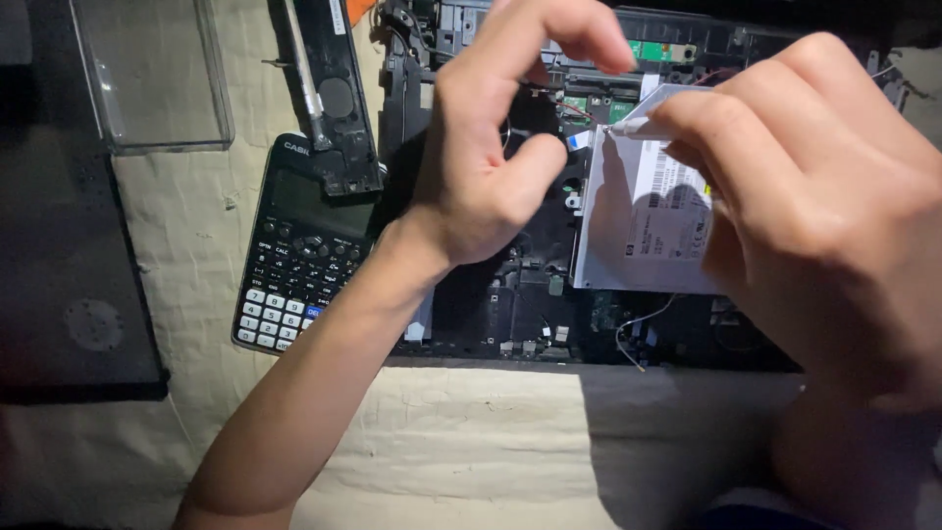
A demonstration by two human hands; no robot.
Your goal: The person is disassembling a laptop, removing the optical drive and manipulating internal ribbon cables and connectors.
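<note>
An opened black laptop chassis lies on a pale cloth, with green circuit boards and thin wires showing inside. A silver optical drive with a white label sits in its right half. My left hand hovers over the chassis middle, fingers curled and apart, with nothing in it. My right hand is closed on a thin white tool whose tip rests at the drive's upper left corner.
A black scientific calculator lies left of the chassis. A black plastic strip with a metal rod lies above it. A clear plastic tray is at the top left and a dark flat panel at the left edge.
</note>
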